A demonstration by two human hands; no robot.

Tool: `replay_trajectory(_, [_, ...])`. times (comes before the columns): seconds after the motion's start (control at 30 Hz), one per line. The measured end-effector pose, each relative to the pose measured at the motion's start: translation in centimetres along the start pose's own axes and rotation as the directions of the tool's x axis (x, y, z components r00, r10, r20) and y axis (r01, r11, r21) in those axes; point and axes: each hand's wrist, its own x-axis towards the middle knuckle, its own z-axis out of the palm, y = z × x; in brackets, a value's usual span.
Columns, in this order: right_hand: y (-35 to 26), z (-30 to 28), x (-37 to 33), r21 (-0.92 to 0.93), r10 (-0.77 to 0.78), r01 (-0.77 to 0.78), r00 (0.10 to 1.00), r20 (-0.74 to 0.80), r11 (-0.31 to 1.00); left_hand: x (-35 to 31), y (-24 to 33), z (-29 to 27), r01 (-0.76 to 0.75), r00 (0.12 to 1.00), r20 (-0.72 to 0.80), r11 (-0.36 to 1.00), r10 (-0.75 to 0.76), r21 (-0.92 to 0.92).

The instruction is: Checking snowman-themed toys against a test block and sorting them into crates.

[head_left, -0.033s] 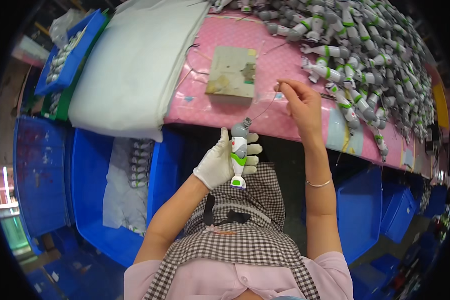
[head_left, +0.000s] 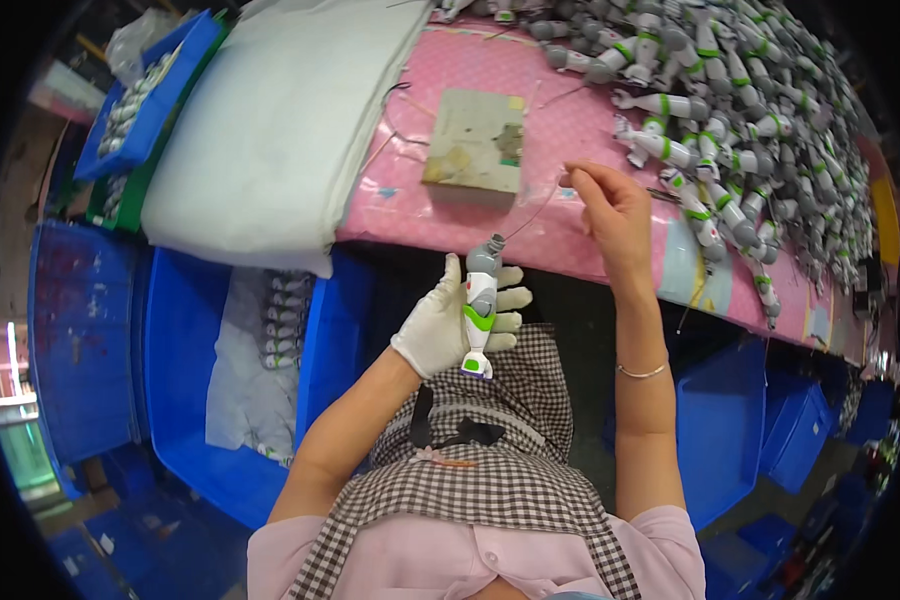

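Note:
Across the palm of my left hand (head_left: 430,328), which wears a white glove, lies a white, grey and green toy arm (head_left: 480,300). Its grey end points up toward the table, and the gloved fingers spread out behind it. From that open end a thin wire or cord (head_left: 536,217) rises to the right. My bare right hand (head_left: 618,225) pinches its far end between thumb and fingertips, over the table edge. Whether the wire is fixed inside the toy arm cannot be made out.
A metal block (head_left: 476,145) sits on the pink-covered table (head_left: 410,215). White sheeting (head_left: 270,120) covers the left side. Similar toy arms (head_left: 710,120) are heaped at the right. Blue bins (head_left: 320,350) stand below, one with rows of parts; a blue tray (head_left: 135,100) is far left.
The table and the things on it sit slightly farther right in the picture. Both hands keep nearly the same hold on the toy arm and the wire.

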Motion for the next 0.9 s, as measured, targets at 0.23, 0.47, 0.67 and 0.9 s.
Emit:
replay_trajectory(0.23, [0.2, 0.8, -0.4, -0.020, 0.028, -0.029, 1.000, -0.014, 0.999, -2.6, 0.5, -0.4, 0.016, 0.983, 0.178, 0.937, 0.050, -0.350])
replay_trajectory(0.47, [2.0, 0.9, 0.0, -0.103, -0.002, 0.007, 0.999, 0.047, 0.995, -8.0, 2.1, -0.5, -0.194, 0.965, 0.114, 0.935, 0.236, -0.298])
replay_trajectory(0.67, [3.2, 0.3, 0.7, -0.130, 0.005, 0.005, 0.997, 0.076, 0.991, -24.1, 7.5, -6.2, -0.769, 0.440, -0.415, 0.573, 0.796, 0.284])
replay_trajectory(0.9, [3.5, -1.3, 1.0, -0.016, 0.005, -0.005, 0.999, 0.043, 1.000, -36.4, 8.3, -26.0, -0.615, -0.396, -0.847, 0.582, 0.355, 0.532])
